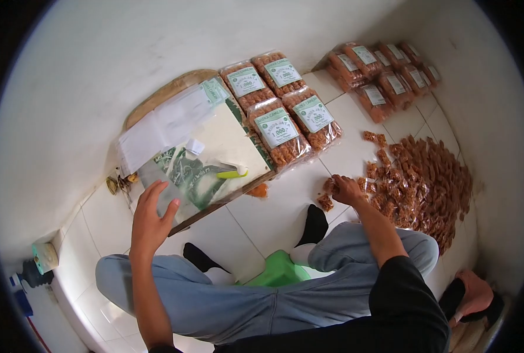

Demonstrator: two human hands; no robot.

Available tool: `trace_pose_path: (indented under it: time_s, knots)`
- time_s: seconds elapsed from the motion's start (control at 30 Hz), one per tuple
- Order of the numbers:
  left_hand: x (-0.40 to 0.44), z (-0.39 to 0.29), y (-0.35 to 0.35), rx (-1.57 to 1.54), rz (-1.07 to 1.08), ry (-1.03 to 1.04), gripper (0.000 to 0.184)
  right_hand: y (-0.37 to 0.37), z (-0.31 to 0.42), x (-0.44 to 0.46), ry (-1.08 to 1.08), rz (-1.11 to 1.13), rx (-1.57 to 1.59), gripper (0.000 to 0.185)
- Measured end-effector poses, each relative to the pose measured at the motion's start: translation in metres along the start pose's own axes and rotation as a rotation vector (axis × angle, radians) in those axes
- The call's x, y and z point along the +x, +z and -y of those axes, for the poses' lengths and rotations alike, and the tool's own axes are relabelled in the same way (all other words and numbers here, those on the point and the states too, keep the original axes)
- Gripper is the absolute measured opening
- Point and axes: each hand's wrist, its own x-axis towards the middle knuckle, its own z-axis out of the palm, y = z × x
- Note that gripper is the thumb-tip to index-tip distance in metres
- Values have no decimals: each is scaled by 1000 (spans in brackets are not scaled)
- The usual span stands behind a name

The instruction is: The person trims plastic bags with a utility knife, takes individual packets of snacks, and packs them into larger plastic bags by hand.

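My left hand (150,219) is raised at the near left corner of a low board (238,136), thumb and fingers apart. Just beyond its fingertips lies a clear plastic bag (182,173); whether they touch cannot be made out. My right hand (347,190) is down at the floor, fingers closed around a small brown snack packet (331,185). Another snack packet (325,203) lies just below that hand. To its right spreads a big pile of small snack packets (429,188). On the board rest a yellow-green tool (232,174) and a small white block (195,146).
Large labelled snack packs (278,130) stand beside the board, and more packs (385,82) are stacked by the far wall. White sheets (162,120) cover the board's left part. An orange piece (258,190) lies at its near edge. A green stool (278,267) is between my legs.
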Motion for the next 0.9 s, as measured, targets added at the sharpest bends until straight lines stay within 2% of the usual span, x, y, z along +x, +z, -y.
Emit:
trace_pose_path:
  time_s: [0.03, 0.1, 0.13, 0.2, 0.23, 0.3, 0.4, 0.47, 0.53, 0.57, 0.6, 0.63, 0.67, 0.7, 0.73, 0.8, 0.83, 0.87, 0.9]
  knots:
    - [0, -1, 0, -2, -4, 0, 46, -1, 2, 1, -8, 0, -4, 63]
    - [-1, -4, 0, -12, -9, 23, 46, -5, 4, 3, 168, 2, 223, 63]
    - [-2, -5, 0, -21, -8, 50, 46, -6, 5, 5, 158, 3, 214, 63]
    - [-2, -6, 5, -28, -16, 82, 46, -9, 11, 7, 247, -43, 235, 48]
    - [-2, -5, 7, -28, -21, 125, 46, -14, 15, 10, 235, -49, 230, 48]
    - [-3, -5, 17, -38, -34, 156, 46, -28, 25, 11, 354, 70, 424, 44]
    - [-6, -3, 40, -65, 17, 226, 47, -68, 57, 15, 179, 165, 429, 42]
    - [-11, -15, 54, -169, 137, 194, 52, -86, 76, 22, 139, 231, 529, 46]
    - [-18, -25, 73, -285, 305, 181, 68, -121, 104, 27, -54, 306, 483, 59]
    - [-21, -36, 76, -451, 380, 99, 77, -125, 113, 31, -93, 333, 613, 69]
    - [-26, -47, 79, -618, 458, 14, 86, -146, 146, 27, -69, 353, 650, 67]
    - [-30, -55, 87, -618, 444, 4, 86, -165, 181, 20, -58, 379, 830, 66]
    - [-32, -62, 97, -899, 409, -34, 91, -180, 214, 11, -43, 406, 1010, 66]
    - [-33, -67, 103, -1181, 369, -71, 95, -191, 241, 3, -36, 444, 1039, 66]
    - [-33, -73, 102, -1180, 355, -79, 95, -200, 266, -4, -29, 482, 1068, 66]
    - [-32, -85, 97, -1614, 231, 28, 88, -211, 307, -16, -40, 569, 1148, 73]
    - [-27, -83, 104, -1570, 132, 114, 69, -224, 329, -20, 11, 595, 1062, 78]
    - [-27, -81, 110, -1567, 112, 112, 69, -219, 338, -20, -5, 605, 1057, 78]
    - [-28, -83, 104, -1764, 78, -68, 60, -212, 344, -23, -82, 433, 982, 81]
